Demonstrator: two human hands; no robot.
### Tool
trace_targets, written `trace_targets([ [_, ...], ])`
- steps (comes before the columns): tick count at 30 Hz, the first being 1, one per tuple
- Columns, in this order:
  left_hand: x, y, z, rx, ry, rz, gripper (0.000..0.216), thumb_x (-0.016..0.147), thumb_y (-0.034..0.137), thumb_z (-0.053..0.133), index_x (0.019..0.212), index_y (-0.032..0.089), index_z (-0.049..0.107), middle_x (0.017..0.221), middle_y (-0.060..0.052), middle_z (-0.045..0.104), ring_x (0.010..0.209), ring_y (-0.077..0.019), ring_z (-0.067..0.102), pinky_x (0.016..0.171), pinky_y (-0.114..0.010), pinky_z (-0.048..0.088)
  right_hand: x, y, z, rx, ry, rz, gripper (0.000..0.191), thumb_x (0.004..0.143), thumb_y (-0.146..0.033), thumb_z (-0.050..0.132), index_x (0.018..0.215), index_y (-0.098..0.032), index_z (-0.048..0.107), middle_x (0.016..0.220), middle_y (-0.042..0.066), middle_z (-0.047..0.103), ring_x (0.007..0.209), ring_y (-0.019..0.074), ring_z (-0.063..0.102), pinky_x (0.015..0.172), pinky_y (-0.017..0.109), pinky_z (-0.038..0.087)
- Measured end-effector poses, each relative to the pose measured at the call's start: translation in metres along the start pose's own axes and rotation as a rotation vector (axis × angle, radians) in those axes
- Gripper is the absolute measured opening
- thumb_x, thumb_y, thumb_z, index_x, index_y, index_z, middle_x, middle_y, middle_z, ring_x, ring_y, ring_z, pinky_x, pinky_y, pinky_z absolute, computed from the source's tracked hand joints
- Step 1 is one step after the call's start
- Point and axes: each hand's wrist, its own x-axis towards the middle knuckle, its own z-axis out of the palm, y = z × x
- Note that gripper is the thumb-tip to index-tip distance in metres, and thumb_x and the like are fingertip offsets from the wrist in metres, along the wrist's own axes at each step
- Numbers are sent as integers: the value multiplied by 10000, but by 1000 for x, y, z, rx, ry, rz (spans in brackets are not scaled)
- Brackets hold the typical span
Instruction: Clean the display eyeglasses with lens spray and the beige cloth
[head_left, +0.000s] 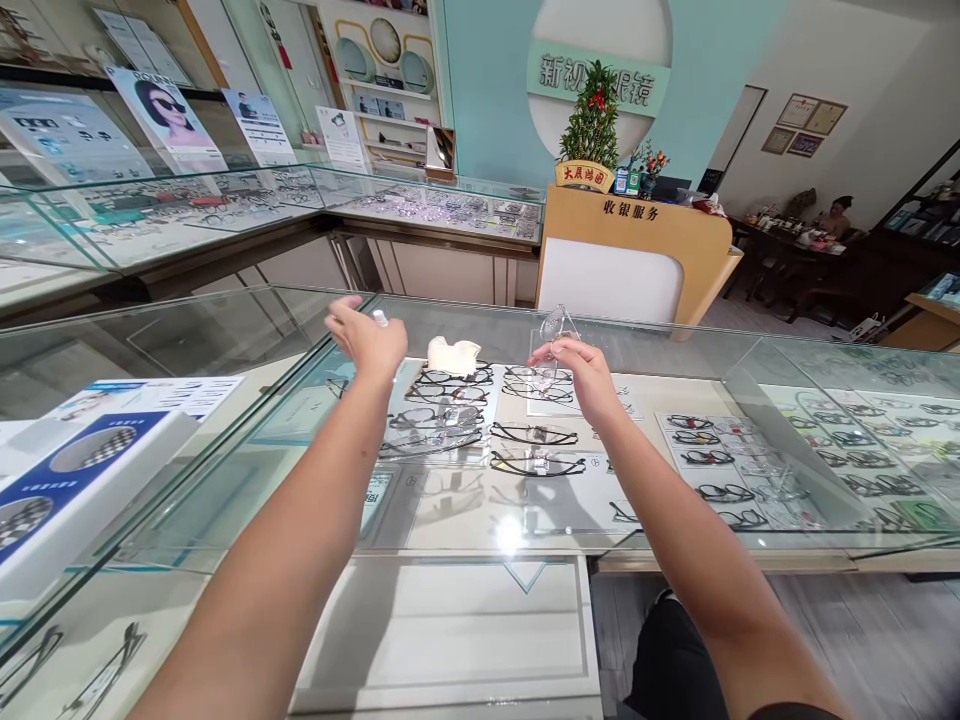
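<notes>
My left hand point(369, 340) is raised over the glass counter at centre left. Its fingers are curled round a small white thing point(380, 318), of which only the end shows; its kind is hidden. In my right hand point(581, 372) a pair of clear, thin-framed eyeglasses point(559, 322) is pinched between the fingers, held above the glass. Between the two hands a crumpled cream cloth point(453, 356) lies on the countertop. Under the glass, several dark-framed eyeglasses point(536, 463) rest in rows on white display boards.
The glass showcase point(465, 535) spans the front, with more frames point(709, 457) inside at right. A blue and white box point(90, 475) stands on the left counter. Farther back are other showcases point(442, 212) and a wooden cashier desk point(637, 215) bearing a plant point(590, 120). A person point(836, 215) sits far right.
</notes>
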Motion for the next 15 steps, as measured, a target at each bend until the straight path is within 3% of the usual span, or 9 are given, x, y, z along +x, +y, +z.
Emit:
trace_targets([
  [2, -9, 9, -5, -75, 95, 185, 554, 814, 89, 670, 1350, 190, 570, 1421, -161, 615, 1323, -328, 625, 1191, -442, 475, 0, -1, 0, 2, -3, -4, 260, 939, -459, 708, 834, -264, 845, 910, 47, 827, 1001, 249, 704, 1051, 426, 539],
  [4, -17, 15, -5, -161, -53, 264, 398, 894, 141, 617, 1287, 205, 620, 1203, -101, 677, 1093, -275, 679, 1064, -401, 535, -1, -2, 0, -11, -6, 2, 267, 942, -464, 705, 839, -264, 848, 917, 49, 831, 1008, 252, 708, 1044, 425, 540],
  [6, -21, 16, 2, -204, -277, 220, 279, 952, 220, 600, 1223, 214, 666, 1049, -68, 688, 948, -252, 672, 960, -380, 557, -1, -2, 1, -24, -4, 10, 278, 946, -481, 708, 846, -264, 848, 925, 50, 831, 1014, 255, 712, 1045, 429, 540],
  [9, -21, 10, 15, -135, -469, 105, 245, 997, 386, 622, 1149, 216, 710, 1084, -94, 733, 1057, -291, 680, 999, -404, 553, -2, -3, 2, -24, -2, 11, 281, 949, -492, 716, 849, -263, 844, 935, 50, 831, 1015, 255, 712, 1056, 431, 536],
  [15, -9, -6, 20, -18, -637, -9, 352, 897, 571, 759, 886, 222, 716, 1157, -158, 805, 1238, -433, 692, 1100, -525, 509, -3, -2, 2, -36, -10, 5, 277, 967, -472, 702, 842, -267, 841, 937, 50, 826, 1038, 266, 706, 1065, 442, 526],
])
